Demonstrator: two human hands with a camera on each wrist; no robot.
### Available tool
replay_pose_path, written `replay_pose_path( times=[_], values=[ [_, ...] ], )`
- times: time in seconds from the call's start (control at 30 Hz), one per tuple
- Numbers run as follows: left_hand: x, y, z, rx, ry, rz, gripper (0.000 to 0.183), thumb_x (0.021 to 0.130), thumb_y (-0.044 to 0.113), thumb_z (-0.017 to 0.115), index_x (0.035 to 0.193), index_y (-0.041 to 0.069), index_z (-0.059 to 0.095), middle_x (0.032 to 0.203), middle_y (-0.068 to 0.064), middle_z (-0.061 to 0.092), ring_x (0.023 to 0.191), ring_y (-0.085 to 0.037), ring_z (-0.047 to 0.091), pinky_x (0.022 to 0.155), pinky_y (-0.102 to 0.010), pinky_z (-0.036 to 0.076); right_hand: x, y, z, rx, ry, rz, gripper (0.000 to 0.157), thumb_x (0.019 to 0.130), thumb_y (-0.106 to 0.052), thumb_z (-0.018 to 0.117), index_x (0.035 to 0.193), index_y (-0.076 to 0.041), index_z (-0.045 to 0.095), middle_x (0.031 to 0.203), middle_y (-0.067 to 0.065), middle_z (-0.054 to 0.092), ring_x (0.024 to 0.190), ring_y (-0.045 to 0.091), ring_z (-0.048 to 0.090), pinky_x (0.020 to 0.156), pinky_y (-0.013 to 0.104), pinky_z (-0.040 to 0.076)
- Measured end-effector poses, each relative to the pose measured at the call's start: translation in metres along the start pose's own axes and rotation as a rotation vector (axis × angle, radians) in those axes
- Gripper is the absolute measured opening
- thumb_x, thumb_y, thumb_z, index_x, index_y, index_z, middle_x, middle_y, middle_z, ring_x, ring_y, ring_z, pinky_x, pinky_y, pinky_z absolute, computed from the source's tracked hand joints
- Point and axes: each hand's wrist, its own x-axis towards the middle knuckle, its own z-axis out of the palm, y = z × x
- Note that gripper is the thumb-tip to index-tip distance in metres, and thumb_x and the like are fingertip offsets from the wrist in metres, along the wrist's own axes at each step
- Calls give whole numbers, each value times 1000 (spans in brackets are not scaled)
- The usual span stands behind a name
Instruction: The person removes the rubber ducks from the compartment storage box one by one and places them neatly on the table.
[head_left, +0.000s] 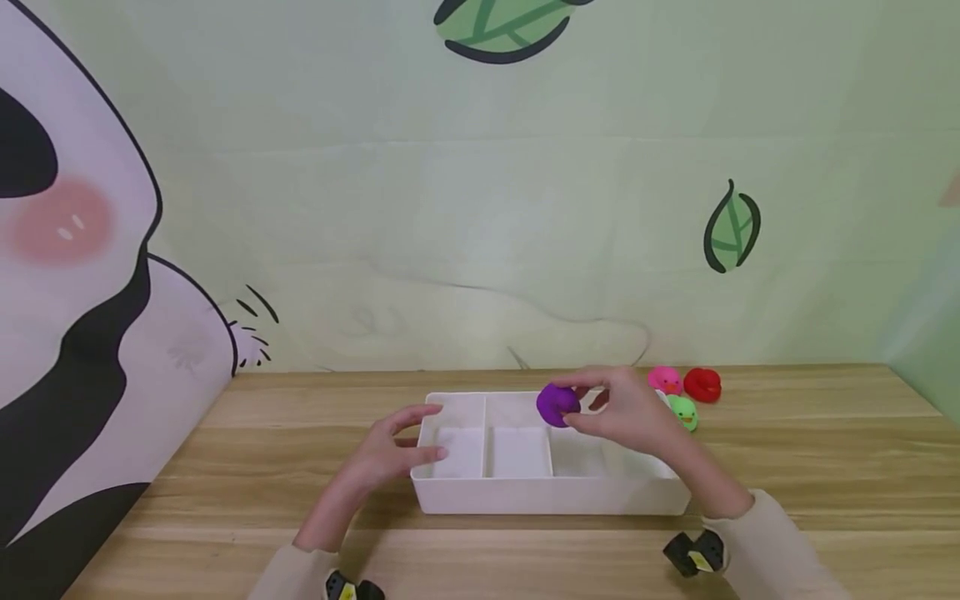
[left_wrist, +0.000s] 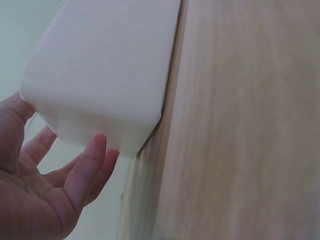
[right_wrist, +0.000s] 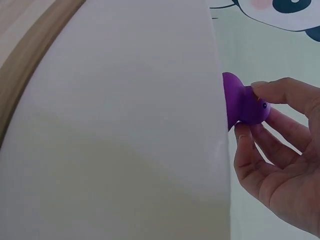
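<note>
right hand [head_left: 630, 412] pinches the purple duck [head_left: 557, 405] over the white tray [head_left: 551, 496]; left hand [head_left: 390, 454] rests flat, fingers relaxed, against the tray's end.

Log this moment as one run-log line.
right hand: pinches purple duck over tray | left hand: rests on tray's left end | other ducks: on table

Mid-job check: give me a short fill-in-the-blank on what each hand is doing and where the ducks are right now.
1. The right hand pinches a ____ duck over the white divided tray.
2. The left hand rests on the tray's ____ end.
3. On the wooden table beyond the tray sit a pink duck, a green duck and a ____ duck.

Missing words: purple; left; red
</note>
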Motion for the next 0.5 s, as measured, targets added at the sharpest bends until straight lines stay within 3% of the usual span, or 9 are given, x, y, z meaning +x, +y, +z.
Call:
replay_pose_path(
  times=[0.5],
  values=[
    [-1, 1, 0, 3, 2, 0, 57, 73, 15, 77, 126, 16, 55, 137, -19, 40, 117, -47, 43, 76, -47, 52, -22, 15, -37, -85, 89, 27, 36, 71, -3, 74, 106, -2, 67, 96, 11, 67, 84, 22, 59, 64, 22, 52]
  ],
)
